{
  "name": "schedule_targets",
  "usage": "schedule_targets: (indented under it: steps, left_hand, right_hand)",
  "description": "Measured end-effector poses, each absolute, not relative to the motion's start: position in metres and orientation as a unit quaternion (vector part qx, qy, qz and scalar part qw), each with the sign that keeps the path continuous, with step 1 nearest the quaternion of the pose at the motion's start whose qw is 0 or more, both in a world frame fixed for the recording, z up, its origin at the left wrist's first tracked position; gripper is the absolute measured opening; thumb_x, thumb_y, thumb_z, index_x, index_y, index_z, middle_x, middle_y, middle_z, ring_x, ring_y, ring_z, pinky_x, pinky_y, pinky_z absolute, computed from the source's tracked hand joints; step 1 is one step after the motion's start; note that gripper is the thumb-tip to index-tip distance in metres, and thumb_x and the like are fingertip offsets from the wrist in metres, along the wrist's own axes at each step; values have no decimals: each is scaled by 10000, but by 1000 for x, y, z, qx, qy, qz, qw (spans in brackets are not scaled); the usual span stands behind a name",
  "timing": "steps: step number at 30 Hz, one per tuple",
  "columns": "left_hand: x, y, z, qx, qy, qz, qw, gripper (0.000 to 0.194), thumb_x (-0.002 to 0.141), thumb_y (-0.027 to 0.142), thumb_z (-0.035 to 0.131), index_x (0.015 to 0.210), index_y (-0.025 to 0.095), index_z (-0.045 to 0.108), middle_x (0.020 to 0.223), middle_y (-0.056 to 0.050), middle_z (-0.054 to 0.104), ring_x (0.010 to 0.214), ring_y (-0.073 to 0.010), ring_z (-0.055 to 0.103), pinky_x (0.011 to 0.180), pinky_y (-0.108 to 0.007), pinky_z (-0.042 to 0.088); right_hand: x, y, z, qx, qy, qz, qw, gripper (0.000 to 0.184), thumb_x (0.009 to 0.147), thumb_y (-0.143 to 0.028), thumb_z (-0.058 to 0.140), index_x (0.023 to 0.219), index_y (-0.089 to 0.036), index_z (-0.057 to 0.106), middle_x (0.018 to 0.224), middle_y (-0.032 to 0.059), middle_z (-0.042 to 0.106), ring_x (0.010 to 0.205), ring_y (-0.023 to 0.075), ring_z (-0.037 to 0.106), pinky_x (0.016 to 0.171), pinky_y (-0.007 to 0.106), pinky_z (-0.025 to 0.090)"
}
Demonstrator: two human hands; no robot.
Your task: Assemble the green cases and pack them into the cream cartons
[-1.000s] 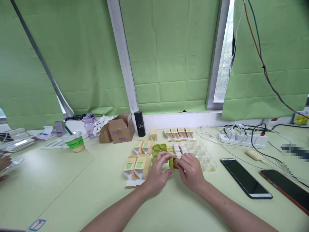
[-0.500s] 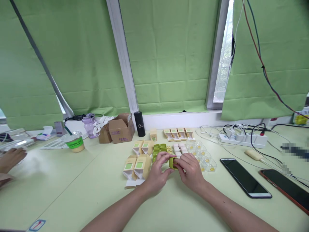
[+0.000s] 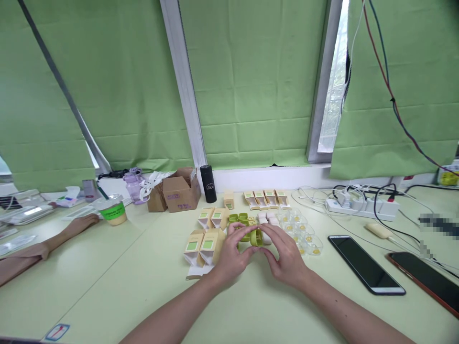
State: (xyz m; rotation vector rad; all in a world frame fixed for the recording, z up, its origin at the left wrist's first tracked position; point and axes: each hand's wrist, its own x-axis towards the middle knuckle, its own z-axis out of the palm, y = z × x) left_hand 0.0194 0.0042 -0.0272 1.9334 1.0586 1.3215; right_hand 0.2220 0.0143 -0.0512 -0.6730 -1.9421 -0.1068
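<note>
A small olive-green plastic case (image 3: pixel 256 238) is held up between my two hands, its open side turned to the right. My left hand (image 3: pixel 232 251) grips it from the left, fingers over the top and thumb below. From the right, the fingertips and thumb of my right hand (image 3: pixel 286 252) close on its edges. Behind the hands lie more green cases (image 3: pixel 243 217), tiny yellow pieces (image 3: pixel 252 221) and white rounded pieces (image 3: pixel 266 218), partly hidden. Clear plastic shells (image 3: pixel 304 229) with yellow centres stand to the right. Open cardboard boxes (image 3: pixel 213 244) with green labels are beside my left hand.
Two phones (image 3: pixel 366 264) lie to the right, near a power strip (image 3: pixel 362 208) with tangled cables. At the back are more small boxes (image 3: pixel 266 199), a black bottle (image 3: pixel 208 184) and a brown carton (image 3: pixel 181 191). Another person's hand (image 3: pixel 83 223) rests near a drink cup (image 3: pixel 114 212).
My right fingers have come out of the green case's opening and now hold its edges. At left, the other person's arm has reached further in, toward the cup.
</note>
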Motion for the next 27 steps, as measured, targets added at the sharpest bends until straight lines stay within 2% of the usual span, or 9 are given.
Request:
schedule_targets:
  steps: [5,7,10,13,21,27]
  left_hand:
    - [20,3,-28,725,379,500,283,535,902,381,814,1408,303,658,1342,-112,547,1314,-315,581,1162,-520,491]
    - [19,4,-27,723,371,508,283,495,947,428,753,1405,279,636,1359,-122,543,1286,-302,609,1140,-500,506]
    - [19,5,-26,717,389,514,264,307,1007,436,651,1231,231,697,1235,-115,587,1196,-276,633,1074,-459,529]
    - [20,8,-29,707,417,511,255,225,999,415,652,1070,213,721,1127,-92,604,1069,-245,637,981,-415,548]
    - [24,11,-34,695,438,502,271,204,989,386,632,925,203,695,1007,-64,626,947,-221,613,868,-362,506]
    - [25,12,-32,695,440,495,279,189,980,341,604,866,200,660,925,-48,611,884,-212,604,826,-352,493]
  right_hand:
    - [219,18,-61,-289,-800,-13,526,603,999,-146,566,1576,-264,437,1400,137,696,1291,312,680,1019,504,633]
    - [219,20,-62,-300,-789,5,536,581,1007,-164,575,1565,-274,452,1398,135,698,1269,313,695,1008,507,641]
    - [220,21,-63,-309,-774,24,552,524,1014,-186,584,1525,-268,499,1358,137,711,1222,315,720,992,513,648]
    - [220,21,-62,-309,-766,28,562,481,1016,-197,590,1489,-264,537,1329,138,720,1204,316,730,981,509,656]
    - [218,21,-66,-288,-785,2,548,544,1002,-141,570,1525,-275,498,1387,132,707,1323,318,676,1063,537,629]
    - [219,21,-68,-289,-789,-5,542,536,1013,-146,559,1531,-270,500,1390,132,708,1320,314,681,1064,540,632]
